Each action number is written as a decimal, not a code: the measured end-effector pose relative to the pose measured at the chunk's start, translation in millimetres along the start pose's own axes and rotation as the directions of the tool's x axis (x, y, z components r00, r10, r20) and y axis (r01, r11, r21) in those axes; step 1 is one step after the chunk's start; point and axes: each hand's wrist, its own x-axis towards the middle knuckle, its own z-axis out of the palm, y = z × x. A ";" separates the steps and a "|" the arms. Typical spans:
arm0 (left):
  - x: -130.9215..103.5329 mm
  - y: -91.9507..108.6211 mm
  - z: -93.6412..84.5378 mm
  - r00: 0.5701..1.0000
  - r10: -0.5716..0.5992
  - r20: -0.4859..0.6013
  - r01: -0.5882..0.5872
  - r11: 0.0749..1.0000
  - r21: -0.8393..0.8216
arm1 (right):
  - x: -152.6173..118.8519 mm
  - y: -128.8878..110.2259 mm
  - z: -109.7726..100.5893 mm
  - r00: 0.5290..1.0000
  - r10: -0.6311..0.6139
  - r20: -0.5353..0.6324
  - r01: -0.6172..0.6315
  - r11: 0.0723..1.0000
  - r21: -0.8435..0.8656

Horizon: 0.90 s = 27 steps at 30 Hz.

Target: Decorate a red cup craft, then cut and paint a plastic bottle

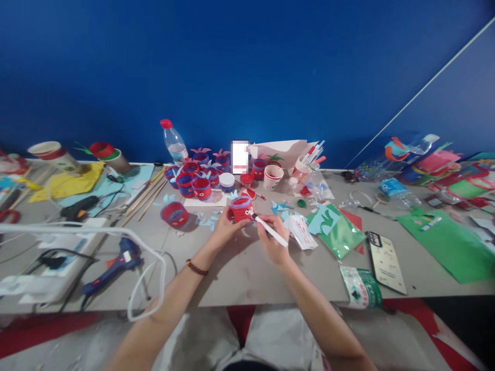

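Near the table's middle, my left hand [228, 225] holds a small red cup [241, 205] with a blue rim, googly eyes and light-blue paper leaves. My right hand [274, 241] grips a white marker [271, 230], its dark tip at the front of the cup, close to the eyes. Whether the tip touches the cup is too small to tell. Left of my hands stands another red cup [175, 214] with a purple rim. Several similar cups [201, 189] are grouped behind, beside a white-lidded jar [227, 181] and a paper cup [273, 176].
At the left lie a blue glue gun [119, 264], a power strip [65, 268] and a looping white cable [163, 268]. A phone [386, 262], a green packet [340, 234] and green paper [450, 245] lie at the right. A bottle [175, 142] stands near the blue wall.
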 end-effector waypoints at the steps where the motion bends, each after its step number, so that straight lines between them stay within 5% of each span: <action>1: 0.5 -0.9 -0.1 1.000 0.000 -0.002 0.000 1.000 -0.006 | 0.0 0.1 0.0 1.000 0.000 0.003 0.000 1.000 -0.001; 27: 3.8 -5.9 -4.0 1.000 0.004 -0.020 -0.005 1.000 -0.021 | -0.7 9.3 -1.4 0.996 0.040 0.076 -0.044 0.998 0.040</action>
